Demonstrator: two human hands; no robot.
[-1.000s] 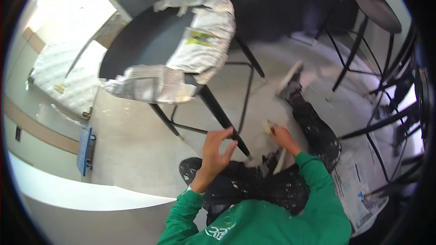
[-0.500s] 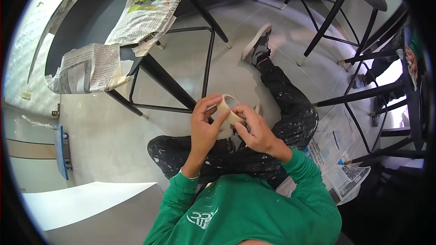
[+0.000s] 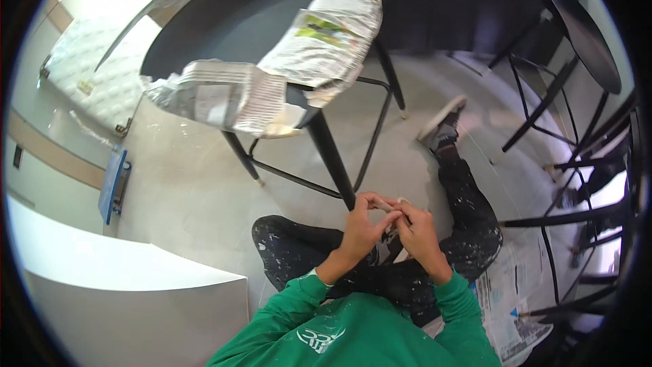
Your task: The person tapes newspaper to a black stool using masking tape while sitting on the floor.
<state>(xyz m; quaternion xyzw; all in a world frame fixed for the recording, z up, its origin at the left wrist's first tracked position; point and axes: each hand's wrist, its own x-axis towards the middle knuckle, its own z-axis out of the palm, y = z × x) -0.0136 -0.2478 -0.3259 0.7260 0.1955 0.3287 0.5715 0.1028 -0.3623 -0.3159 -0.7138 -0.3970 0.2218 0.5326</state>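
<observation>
My left hand [image 3: 365, 228] and my right hand [image 3: 418, 232] meet over my crossed leg, fingertips pinched together. Between them is a pale strip of masking tape [image 3: 384, 206], seen only in part; my fingers cover most of it, and the roll cannot be made out clearly. Just beyond my hands stands a black stool [image 3: 204, 34], one dark leg [image 3: 333, 156] coming down close to my left fingers. Newspaper sheets [image 3: 319, 47] are taped along the right and near rim of its round top, leaving the dark middle bare.
Other black stools [image 3: 581, 41] crowd the right side, with part of another person behind them. Newspaper [image 3: 513, 285] lies on the floor at my right. A white-topped box-like piece [image 3: 129, 265] stands at near left, a blue wheeled board [image 3: 112, 183] beyond it.
My view has swung left and up, so the stool sits lower and further right. The tape roll, plainly seen before, is now largely hidden as my hands have closed together.
</observation>
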